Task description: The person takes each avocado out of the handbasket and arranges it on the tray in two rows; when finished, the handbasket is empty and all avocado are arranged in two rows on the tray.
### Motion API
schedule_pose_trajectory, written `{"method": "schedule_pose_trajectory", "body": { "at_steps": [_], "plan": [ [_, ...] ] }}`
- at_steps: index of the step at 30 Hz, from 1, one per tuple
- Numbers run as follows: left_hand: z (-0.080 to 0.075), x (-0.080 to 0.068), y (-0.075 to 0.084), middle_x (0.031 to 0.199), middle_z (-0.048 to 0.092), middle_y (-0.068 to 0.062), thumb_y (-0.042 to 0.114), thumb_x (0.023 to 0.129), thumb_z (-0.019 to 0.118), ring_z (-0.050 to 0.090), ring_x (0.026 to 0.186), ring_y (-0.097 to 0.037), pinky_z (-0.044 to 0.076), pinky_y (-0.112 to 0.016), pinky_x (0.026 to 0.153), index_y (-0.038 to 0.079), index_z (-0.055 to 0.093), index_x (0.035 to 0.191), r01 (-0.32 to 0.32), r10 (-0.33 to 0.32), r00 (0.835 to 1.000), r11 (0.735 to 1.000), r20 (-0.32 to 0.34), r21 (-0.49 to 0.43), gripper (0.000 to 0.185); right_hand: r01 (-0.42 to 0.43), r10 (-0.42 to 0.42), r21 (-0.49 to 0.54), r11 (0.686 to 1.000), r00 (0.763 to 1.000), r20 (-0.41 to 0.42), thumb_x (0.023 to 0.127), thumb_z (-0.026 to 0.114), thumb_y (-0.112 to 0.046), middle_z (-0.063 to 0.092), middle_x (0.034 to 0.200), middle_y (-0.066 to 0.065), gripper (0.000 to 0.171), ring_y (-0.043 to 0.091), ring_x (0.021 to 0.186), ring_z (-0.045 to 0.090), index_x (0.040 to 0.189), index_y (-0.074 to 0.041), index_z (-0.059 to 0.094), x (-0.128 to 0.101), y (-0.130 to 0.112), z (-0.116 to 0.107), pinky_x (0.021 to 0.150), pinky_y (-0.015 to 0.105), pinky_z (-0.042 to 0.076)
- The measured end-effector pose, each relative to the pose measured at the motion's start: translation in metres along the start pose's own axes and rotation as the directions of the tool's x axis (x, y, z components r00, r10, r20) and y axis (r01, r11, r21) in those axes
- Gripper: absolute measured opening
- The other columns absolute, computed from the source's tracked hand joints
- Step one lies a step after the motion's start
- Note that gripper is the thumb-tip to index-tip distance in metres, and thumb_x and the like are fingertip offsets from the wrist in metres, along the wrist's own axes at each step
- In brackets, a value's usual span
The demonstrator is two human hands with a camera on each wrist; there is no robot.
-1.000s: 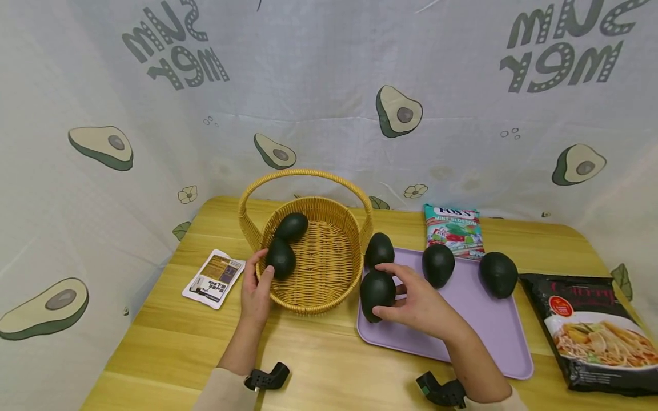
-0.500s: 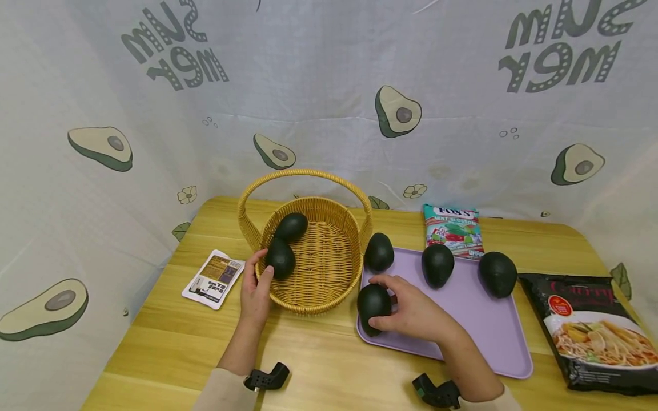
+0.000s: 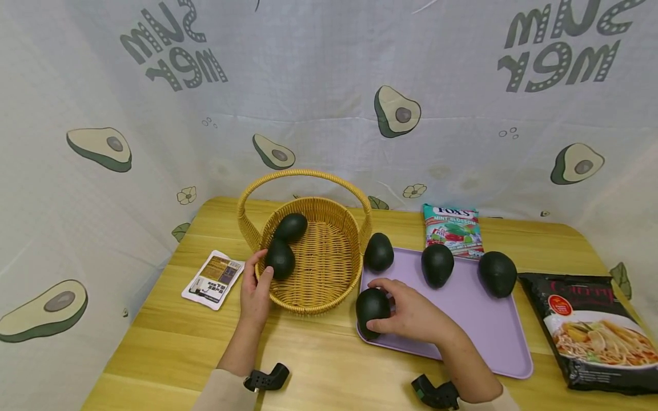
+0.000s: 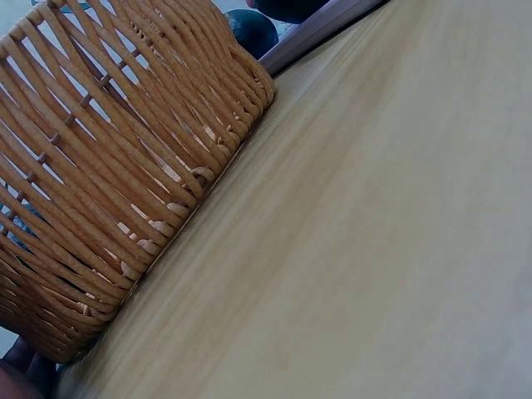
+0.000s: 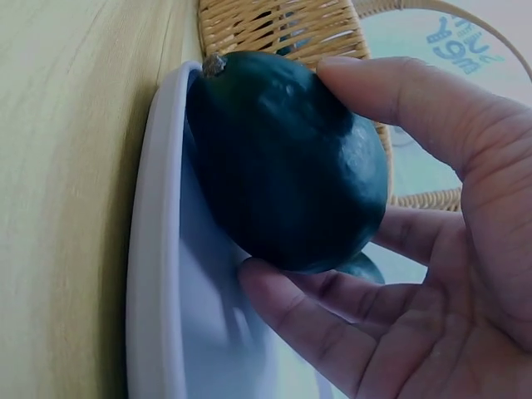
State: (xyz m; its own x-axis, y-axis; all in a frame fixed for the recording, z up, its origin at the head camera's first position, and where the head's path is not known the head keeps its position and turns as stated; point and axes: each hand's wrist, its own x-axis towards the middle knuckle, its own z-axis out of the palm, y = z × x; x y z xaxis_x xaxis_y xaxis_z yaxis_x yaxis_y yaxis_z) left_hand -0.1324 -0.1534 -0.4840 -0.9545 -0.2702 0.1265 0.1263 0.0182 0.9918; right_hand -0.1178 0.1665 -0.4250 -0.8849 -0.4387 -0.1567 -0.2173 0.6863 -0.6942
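Observation:
My right hand [image 3: 411, 314] holds a dark green avocado [image 3: 371, 311] at the near left corner of the lilac tray [image 3: 478, 319]. In the right wrist view the thumb is on one side of this avocado [image 5: 283, 166] and fingers on the other; its stem end is close to the tray wall. My left hand [image 3: 255, 297] grips the near left rim of the yellow wicker basket [image 3: 324, 262]. Inside, two avocados lie at the left, one [image 3: 280, 260] beside that hand and one [image 3: 291, 227] behind it. Only a bit of the left fingers shows in the left wrist view.
On the tray's far side sit three more avocados, at left [image 3: 379, 252], middle [image 3: 438, 266] and right [image 3: 497, 274]. Behind the tray is a mint candy bag [image 3: 453, 231]; a black noodle packet [image 3: 591, 334] lies right. A white pouch [image 3: 213, 279] lies left of the basket, whose handle arches above it.
My right hand has moved slightly toward me and left with the avocado, down to the tray's near left corner. The left hand and the basket have stayed put.

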Motion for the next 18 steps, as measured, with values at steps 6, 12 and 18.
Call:
{"method": "schedule_pose_trajectory", "body": {
  "at_steps": [6,12,18],
  "plan": [
    [-0.0002,-0.0004,0.0002,0.162,0.033,-0.013,0.008,0.103,0.047,0.019,0.155,-0.022,0.014,-0.049,0.125,0.001,0.046,0.144,0.011,-0.011,1.000,1.000,0.000,-0.007,0.041,-0.018,0.017,0.023,1.000,0.999,0.034,0.074,0.088,-0.041,0.064,0.126,0.009,0.076,0.025,0.109,0.060,0.138,-0.014,0.057,-0.0007,-0.0004,-0.0008,0.089,0.042,0.052],
    [0.0000,-0.0004,0.0002,0.162,0.034,-0.013,0.007,0.103,0.046,0.020,0.155,-0.022,0.015,-0.049,0.125,0.000,0.046,0.143,0.010,-0.010,1.000,1.000,-0.002,-0.016,0.041,-0.019,0.017,0.037,0.999,0.999,0.046,0.075,0.088,-0.041,0.063,0.128,0.010,0.077,0.026,0.111,0.061,0.139,-0.014,0.057,-0.0012,-0.0002,-0.0013,0.087,0.041,0.053],
    [0.0002,0.0000,0.0002,0.161,0.035,-0.013,0.007,0.102,0.047,0.019,0.155,-0.022,0.013,-0.049,0.125,0.000,0.046,0.143,-0.002,0.002,1.000,1.000,-0.001,-0.011,0.041,-0.042,0.040,0.028,0.999,0.998,0.055,0.076,0.087,-0.044,0.061,0.136,0.012,0.079,0.030,0.117,0.060,0.142,-0.016,0.055,-0.0025,-0.0009,-0.0037,0.092,0.046,0.052]
  ]
}}
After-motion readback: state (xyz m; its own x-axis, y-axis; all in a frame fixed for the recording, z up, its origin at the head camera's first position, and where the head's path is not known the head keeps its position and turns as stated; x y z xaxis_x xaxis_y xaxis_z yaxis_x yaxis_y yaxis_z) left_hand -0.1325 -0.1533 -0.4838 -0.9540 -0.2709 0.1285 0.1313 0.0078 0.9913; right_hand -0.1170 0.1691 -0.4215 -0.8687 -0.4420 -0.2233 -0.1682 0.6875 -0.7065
